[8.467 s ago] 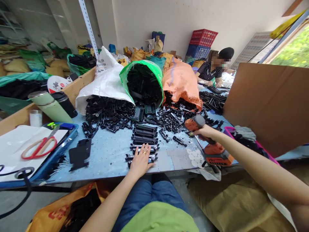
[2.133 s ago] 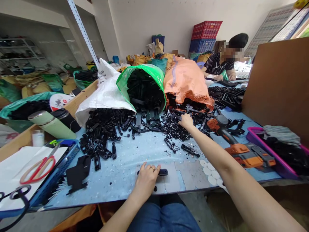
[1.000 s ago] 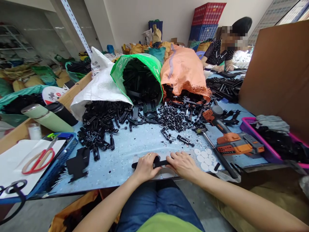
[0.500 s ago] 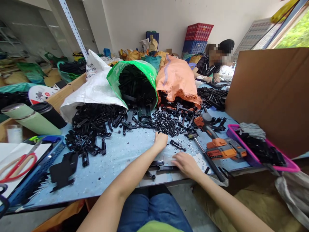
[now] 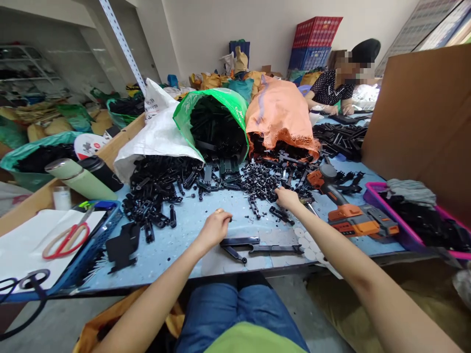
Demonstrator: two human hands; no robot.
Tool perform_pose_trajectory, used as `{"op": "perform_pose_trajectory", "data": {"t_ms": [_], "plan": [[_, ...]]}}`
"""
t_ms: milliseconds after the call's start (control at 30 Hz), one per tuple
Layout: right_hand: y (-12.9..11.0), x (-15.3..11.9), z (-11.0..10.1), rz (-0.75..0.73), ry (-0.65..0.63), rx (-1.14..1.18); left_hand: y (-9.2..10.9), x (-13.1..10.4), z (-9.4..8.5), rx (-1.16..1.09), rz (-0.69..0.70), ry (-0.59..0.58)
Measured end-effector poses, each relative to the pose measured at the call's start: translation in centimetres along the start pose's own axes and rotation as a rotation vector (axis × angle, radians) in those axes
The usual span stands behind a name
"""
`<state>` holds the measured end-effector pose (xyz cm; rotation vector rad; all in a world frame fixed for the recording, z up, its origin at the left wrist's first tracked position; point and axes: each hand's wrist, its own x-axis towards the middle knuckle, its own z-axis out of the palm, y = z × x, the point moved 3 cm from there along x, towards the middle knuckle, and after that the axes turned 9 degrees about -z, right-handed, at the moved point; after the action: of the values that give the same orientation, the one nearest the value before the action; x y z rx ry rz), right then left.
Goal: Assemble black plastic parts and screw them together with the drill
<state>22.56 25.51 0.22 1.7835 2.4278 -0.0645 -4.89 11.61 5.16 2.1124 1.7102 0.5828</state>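
Long flat black bar (image 5: 241,241): lying on the pale-blue speckled tabletop (image 5: 178,245), nearer your body than either hand, its long axis running left to right along the table edge, your left hand (image 5: 216,226) being the nearer
Short black round-ended bar (image 5: 236,256): slanting toward you below it; whether the two are joining, you cannot tell
Slim black fork-ended bar (image 5: 275,249): lying just to the right, nearly parallel
Left hand: pinching narrow, a small dark piece (image 5: 230,220) showing at its fingertips
Right hand (image 5: 287,200): stretching to the near edge of a heap of small black and silver fittings (image 5: 259,181), fingers drawing together; whether they are gripping anything, you cannot tell
Containers: white woven sack (image 5: 158,139), green plastic sack (image 5: 240,100) and orange woven sack (image 5: 279,115), all holding black parts; blue plastic basket (image 5: 93,247), bearing red-handled scissors (image 5: 69,240) on white paper (image 5: 27,240)
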Motion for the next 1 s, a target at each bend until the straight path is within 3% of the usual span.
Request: {"op": "perform_pose_trajectory", "data": {"t_ms": [67,167,300,400,533,633,700,767,833,1000], "plan": [[0.2,0.0,-0.3,-0.031,-0.007,0.01,-1.7,-2.6,-1.4,-0.027,-0.015,-0.074],[-0.1,-0.7,-1.4,-0.061,0.032,0.016,-2.5,-4.9,-2.0,0.049,-0.036,-0.157],[-1.9,-3.8,-2.5,-0.115,0.129,0.029,-1.8,-5.4,-1.4,0.208,-0.086,-0.17],[-4.0,-6.7,-2.5,-0.245,0.232,0.087,-1.1,-5.3,-0.4,0.26,-0.041,-0.177],[-6.1,-9.4,-1.7,-0.344,0.396,0.241,-1.5,-5.8,1.2,0.132,-0.009,0.002],[-7.7,-11.2,-0.8,-0.46,0.386,0.409,-2.4,-6.7,2.3,0.005,0.062,0.15],[-8.8,-12.3,-0.3,-0.54,0.366,0.48,-2.9,-7.1,2.9,-0.083,0.096,0.165],[-9.5,-13.1,0.0,-0.583,0.357,0.499,-3.3,-7.1,3.2,-0.165,0.044,0.179],[-9.9,-13.6,0.2,-0.598,0.354,0.49,-3.6,-6.9,3.3,-0.215,-0.014,0.202],[-10.4,-13.8,1.5,-0.593,0.375,0.391,-3.8,-6.6,3.3,-0.223,0.01,0.185]]}}
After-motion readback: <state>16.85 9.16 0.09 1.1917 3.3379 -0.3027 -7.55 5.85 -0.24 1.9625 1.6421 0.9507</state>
